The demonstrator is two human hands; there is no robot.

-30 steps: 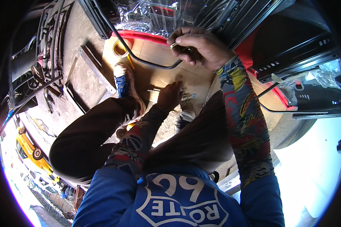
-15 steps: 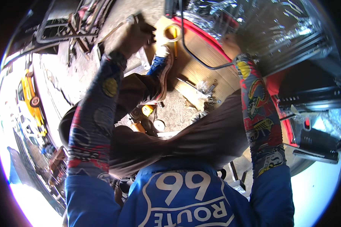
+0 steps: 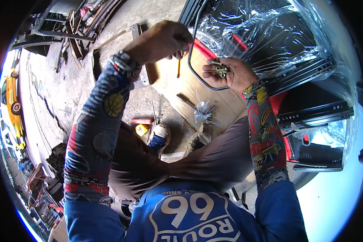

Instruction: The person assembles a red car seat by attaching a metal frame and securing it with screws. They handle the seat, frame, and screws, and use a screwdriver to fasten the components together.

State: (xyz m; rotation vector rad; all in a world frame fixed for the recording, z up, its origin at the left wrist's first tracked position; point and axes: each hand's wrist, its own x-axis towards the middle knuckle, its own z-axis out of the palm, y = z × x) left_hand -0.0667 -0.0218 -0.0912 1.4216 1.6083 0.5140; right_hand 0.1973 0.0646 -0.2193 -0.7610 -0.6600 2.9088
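My left hand is raised at the upper centre, its fingers bent and pressed together beside a thin black bent tube. Whatever those fingers hold, if anything, is hidden. Turned palm up, my right hand carries several short yellowish metal bolts on its curled fingers. This hand is close to the right part of the tube. Behind it lies a black seat-like piece wrapped in clear plastic, with red edging. Under both hands is a cardboard sheet, with a slim yellow stick-like thing on it.
A metal rod-like tool and a small clear plastic bag rest on the cardboard. Black slotted rails stand at right. Near my shoe are a yellow tape measure and a red block. Scrap metal is piled upper left.
My left hand has moved right, up to the black tube. My right hand has turned palm up, showing the bolts. My shoe has drawn back off the cardboard toward me.
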